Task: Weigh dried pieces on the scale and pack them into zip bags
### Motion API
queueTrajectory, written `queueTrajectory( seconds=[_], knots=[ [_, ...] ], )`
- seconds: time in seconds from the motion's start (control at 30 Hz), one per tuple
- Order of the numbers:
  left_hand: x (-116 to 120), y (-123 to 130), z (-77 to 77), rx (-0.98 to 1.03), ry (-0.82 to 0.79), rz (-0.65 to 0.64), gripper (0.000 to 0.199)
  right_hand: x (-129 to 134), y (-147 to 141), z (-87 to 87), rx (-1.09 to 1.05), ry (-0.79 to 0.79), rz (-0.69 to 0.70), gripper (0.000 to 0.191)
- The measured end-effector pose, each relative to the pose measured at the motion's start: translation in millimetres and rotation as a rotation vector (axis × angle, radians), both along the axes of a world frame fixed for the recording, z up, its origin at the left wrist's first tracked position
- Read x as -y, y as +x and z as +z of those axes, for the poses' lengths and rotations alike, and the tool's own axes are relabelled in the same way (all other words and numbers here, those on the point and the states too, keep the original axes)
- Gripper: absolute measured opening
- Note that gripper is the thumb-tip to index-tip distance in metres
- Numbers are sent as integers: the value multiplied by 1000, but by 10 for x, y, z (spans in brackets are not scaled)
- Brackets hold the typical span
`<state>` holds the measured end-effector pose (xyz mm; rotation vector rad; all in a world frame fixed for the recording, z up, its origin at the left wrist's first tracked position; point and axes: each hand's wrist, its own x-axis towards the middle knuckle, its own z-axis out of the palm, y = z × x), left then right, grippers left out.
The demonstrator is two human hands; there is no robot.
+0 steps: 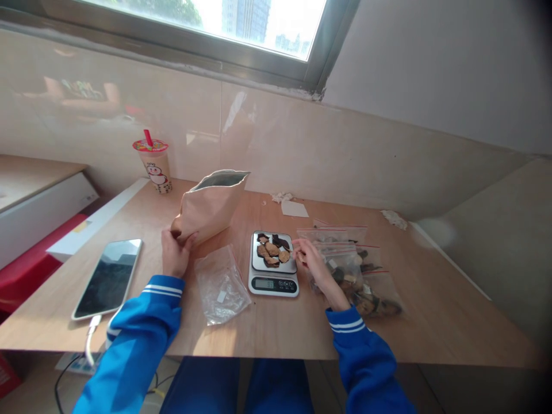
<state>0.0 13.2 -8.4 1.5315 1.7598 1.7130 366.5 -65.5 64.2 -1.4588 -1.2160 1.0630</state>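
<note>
My left hand (176, 253) grips the lower left corner of a brown paper bag (211, 210), which stands upright with its mouth open and a silvery lining showing. At the right edge of a small kitchen scale (275, 286), my right hand (308, 256) has its fingers bent together beside the pan; what they hold, if anything, is too small to make out. Several brown dried slices (271, 249), some with dark rims, lie on the metal pan. The scale's display is lit, its digits unclear. An empty clear zip bag (222, 290) lies flat between my left hand and the scale.
Several zip bags (375, 296) of dried pieces lie right of the scale, partly under my right forearm. A phone (110, 276) with a white cable (91, 339) is at left. A bubble tea cup (156, 167) stands near the wall. White paper (295, 209) lies behind the scale.
</note>
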Motion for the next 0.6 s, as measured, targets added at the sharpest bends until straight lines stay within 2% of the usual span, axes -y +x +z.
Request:
queueTrajectory(
  seconds=[0.1, 0.3, 0.43, 0.53, 0.6],
  knots=[
    [-2, -3, 0, -10, -3, 3, 56, 99, -43, -114, 34, 41, 16, 27],
    [13, 8, 16, -24, 29, -3, 57, 226, -100, -285, 268, 305, -6, 33],
    [25, 23, 40, -13, 34, 9, 56, 350, -95, -280, 337, 340, 63, 25],
    [30, 30, 56, -5, 27, 1, 57, 412, -55, -240, 495, 335, 93, 18],
    [32, 30, 60, 1, 20, -6, 57, 401, -30, -196, 602, 379, 97, 21]
  ],
)
